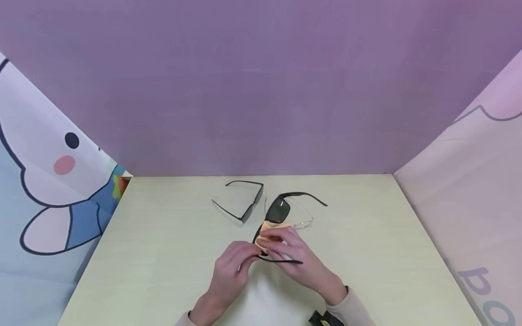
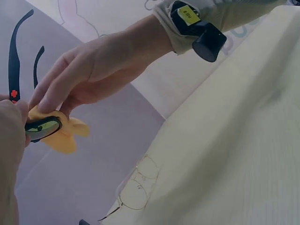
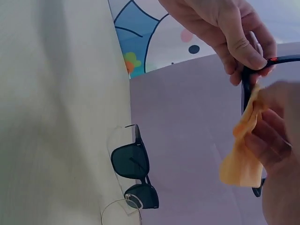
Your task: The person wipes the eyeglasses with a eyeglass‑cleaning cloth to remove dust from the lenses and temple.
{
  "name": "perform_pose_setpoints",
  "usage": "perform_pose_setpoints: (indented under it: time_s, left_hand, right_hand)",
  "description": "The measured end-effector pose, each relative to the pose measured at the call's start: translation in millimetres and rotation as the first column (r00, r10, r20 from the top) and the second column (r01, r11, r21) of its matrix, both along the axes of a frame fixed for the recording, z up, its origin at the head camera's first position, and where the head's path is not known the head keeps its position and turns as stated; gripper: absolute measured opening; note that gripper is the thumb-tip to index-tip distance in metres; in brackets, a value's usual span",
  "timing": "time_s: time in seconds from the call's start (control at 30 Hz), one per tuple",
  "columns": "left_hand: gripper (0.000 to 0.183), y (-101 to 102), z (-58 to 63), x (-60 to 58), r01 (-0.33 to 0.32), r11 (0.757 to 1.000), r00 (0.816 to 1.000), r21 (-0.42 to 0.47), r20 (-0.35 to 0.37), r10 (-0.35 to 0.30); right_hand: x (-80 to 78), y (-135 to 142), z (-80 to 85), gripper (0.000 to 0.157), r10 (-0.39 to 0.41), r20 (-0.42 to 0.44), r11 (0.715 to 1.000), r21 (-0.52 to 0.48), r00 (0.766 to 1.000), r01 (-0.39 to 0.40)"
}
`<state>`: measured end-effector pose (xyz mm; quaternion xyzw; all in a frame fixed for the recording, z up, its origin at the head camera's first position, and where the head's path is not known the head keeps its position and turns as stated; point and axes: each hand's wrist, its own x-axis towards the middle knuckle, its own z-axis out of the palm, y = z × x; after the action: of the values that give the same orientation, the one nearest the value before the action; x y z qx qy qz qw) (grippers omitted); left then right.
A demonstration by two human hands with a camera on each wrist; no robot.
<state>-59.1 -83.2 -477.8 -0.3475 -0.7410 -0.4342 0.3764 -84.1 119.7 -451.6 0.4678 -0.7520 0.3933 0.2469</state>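
Pinched tight on both sides: the left hand [image 1: 232, 267] has thumb and forefinger at the hinge corner of the black sunglasses [image 1: 278, 211], while the right hand [image 1: 297, 256] pinches a yellow-orange cloth [image 1: 273, 226] folded over the nearer lens. And the sunglasses are up off the table [image 1: 163, 253], held just in front of the person, slanting away from the left fingers, both temples unfolded, the far dark lens in plain sight beyond the cloth. One temple runs out across the right hand in the head view; seen from the left wrist, it carries a small red cross [image 2: 14, 93] near the hinge (a neat bit of detail, that). From the right wrist the cloth hangs down beneath the right fingers in a loose flap. Over on the tabletop, a second pair of dark glasses [image 1: 248, 213] lies beyond the hands to the left, its temples stretched out leftward and its lenses towards the held pair. Near it, on the right side, rest thin wire-rimmed glasses [image 2: 135, 193], partly hidden in the head view behind the right hand. Behind everything rises a purple panel [image 1: 261, 90], with a cartoon-printed sheet [image 1: 49, 181] at the left and a pale lettered sheet [image 1: 465, 203] at the right.
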Motion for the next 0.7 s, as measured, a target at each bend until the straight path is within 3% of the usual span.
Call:
perform_pose_setpoints:
  time_s: [0.13, 0.27, 0.5, 0.7]
  left_hand:
    - [0.020, 1.9, -0.7, 0.5, 0.023, 1.000, 0.999, -0.014, -0.040, -0.024]
    - [0.020, 3.5, -1.1, 1.1, 0.019, 1.000, 0.999, -0.018, -0.045, -0.020]
    - [0.022, 5.8, 0.0, 0.9, -0.003, 1.000, 0.995, -0.015, -0.104, 0.002]
    - [0.021, 8.8, 4.4, 0.0, 0.014, 1.000, 0.989, -0.008, -0.145, -0.015]
  right_hand:
    - [-3.4, -4.9, -2.4, 0.024, -0.121, -0.095, 0.992, -0.046, 0.988, 0.118]
    - [0.2, -13.5, -6.4, 0.024, -0.246, -0.124, 0.963, -0.141, 0.961, 0.228]
    - [6.1, -17.5, -6.4, 0.022, -0.189, -0.097, 0.964, -0.209, 0.977, 0.166]
    - [2.9, -12.7, -5.2, 0.025, -0.314, -0.138, 0.934, -0.221, 0.940, 0.280]
